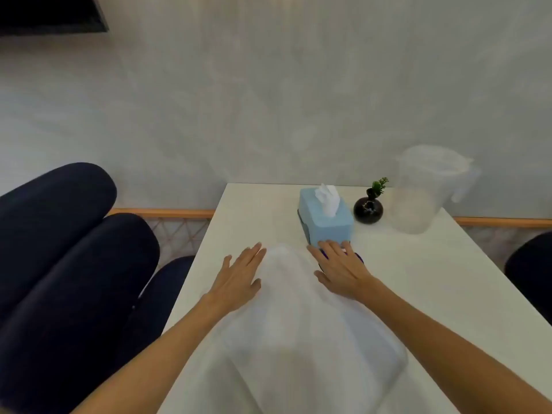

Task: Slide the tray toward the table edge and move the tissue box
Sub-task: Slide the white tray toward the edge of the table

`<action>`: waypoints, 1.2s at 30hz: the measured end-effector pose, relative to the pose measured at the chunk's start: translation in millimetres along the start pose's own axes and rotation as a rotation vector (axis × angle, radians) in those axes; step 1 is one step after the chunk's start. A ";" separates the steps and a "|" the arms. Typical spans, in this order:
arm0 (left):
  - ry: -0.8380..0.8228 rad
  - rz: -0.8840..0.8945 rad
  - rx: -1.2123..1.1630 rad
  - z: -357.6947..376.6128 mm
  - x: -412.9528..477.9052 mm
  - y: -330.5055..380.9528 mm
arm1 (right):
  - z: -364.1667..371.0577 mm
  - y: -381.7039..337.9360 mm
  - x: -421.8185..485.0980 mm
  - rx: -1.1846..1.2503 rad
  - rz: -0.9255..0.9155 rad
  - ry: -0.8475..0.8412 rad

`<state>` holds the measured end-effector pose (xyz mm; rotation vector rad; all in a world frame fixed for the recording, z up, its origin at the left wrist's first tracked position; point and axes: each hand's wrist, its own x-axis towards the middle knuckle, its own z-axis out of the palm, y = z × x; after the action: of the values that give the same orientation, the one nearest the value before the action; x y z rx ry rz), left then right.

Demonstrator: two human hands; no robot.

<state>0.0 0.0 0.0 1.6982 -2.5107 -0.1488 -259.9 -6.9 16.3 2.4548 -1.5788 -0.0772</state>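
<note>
A white tray (301,330) lies lengthwise on the white table (433,294), reaching from the near edge to the middle. My left hand (239,276) rests flat on its far left side, fingers spread. My right hand (339,268) lies flat at the tray's far right corner, over a small dark purple object that is mostly hidden. Its fingertips almost touch the light blue tissue box (325,218), which stands just beyond with a white tissue sticking up.
A small black vase (368,209) with a green sprig stands right of the tissue box. A clear plastic pitcher (424,189) is at the far right corner. Dark blue chairs (68,264) stand left of the table, another at the right edge. The wall is close behind.
</note>
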 end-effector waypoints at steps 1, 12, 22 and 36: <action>-0.024 -0.036 0.007 1.4 -2.5 -1.1 | 2.5 -2.1 -1.5 0.001 0.040 -0.045; -0.066 -0.514 0.033 23.8 -18.5 -25.5 | 37.2 -18.3 -6.5 0.213 0.324 -0.240; 0.076 -0.412 -0.319 20.1 7.1 -56.0 | 42.0 -19.7 -16.0 0.448 0.551 -0.220; -0.017 -0.780 -0.680 16.2 -65.3 0.0 | 33.6 -15.4 -35.2 0.514 0.642 -0.167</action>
<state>21.8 61.0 -18.2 2.1649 -1.3796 -0.9370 -266.5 25.8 -22.4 2.1517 -2.6551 0.2667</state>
